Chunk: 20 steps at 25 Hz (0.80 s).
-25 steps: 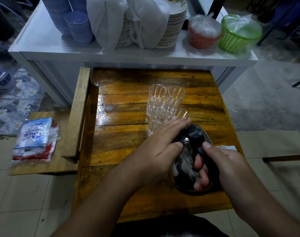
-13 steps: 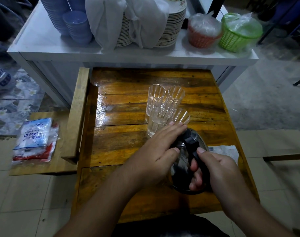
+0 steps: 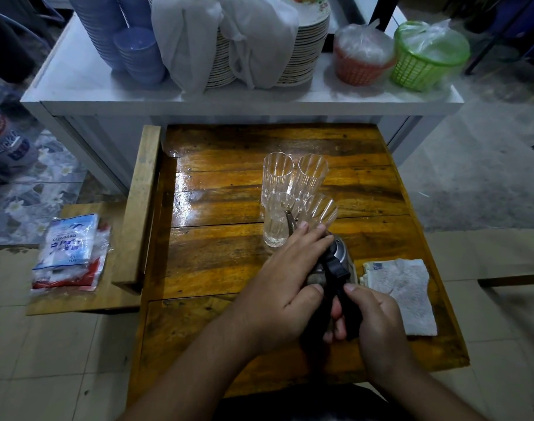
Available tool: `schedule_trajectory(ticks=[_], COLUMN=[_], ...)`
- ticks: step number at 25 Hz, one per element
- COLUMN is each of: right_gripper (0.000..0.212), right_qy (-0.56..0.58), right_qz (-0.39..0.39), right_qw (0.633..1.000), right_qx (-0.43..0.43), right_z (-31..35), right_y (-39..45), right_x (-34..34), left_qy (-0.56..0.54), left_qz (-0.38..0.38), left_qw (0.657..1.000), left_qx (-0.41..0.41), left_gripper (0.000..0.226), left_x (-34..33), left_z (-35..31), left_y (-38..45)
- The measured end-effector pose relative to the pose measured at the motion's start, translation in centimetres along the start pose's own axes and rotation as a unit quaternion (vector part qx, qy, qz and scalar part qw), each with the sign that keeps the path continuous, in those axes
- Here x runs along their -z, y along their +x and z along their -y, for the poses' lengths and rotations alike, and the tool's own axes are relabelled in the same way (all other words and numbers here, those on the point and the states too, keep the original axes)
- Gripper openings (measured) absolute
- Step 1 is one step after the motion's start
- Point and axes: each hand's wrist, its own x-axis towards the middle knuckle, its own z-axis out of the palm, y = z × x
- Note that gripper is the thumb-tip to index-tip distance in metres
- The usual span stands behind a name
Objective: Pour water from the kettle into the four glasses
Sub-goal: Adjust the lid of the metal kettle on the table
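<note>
Several clear ribbed glasses stand close together on the wooden table: two at the back, two in front. A steel kettle with a black handle is tilted forward, its spout over the front left glass. A little water lies at the bottom of that glass. My right hand grips the black handle. My left hand lies flat on the kettle's lid and side and hides most of its body.
A folded grey cloth lies just right of the kettle. Behind the table a white counter carries stacked plates, blue bowls, and red and green baskets. A low wooden bench with plastic packets stands at the left.
The kettle has been lifted and tipped forward towards the glasses, with its spout now over the front left glass. The cloth that lay under it has come into sight.
</note>
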Motion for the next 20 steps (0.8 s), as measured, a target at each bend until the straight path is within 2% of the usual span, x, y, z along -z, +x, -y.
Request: schedule_trajectory(ticks=[9,20], right_gripper=[0.045,0.045], right_qy=[-0.001,0.039], right_qz=[0.012,-0.005], right_qw=[0.999,0.998], right_qx=[0.052,0.039], right_z=[0.7,3.3], right_y=[0.5,0.6], right_x=[0.7,-0.2], left_qy=[0.055,0.061], left_qz=[-0.038,-0.081], left_qw=[0.996,0.99], left_qx=[-0.06,-0.097], left_gripper=[0.074,0.072], left_x=[0.2,1.2], left_z=[-1.7,-2.3], left_y=[0.5,2.0])
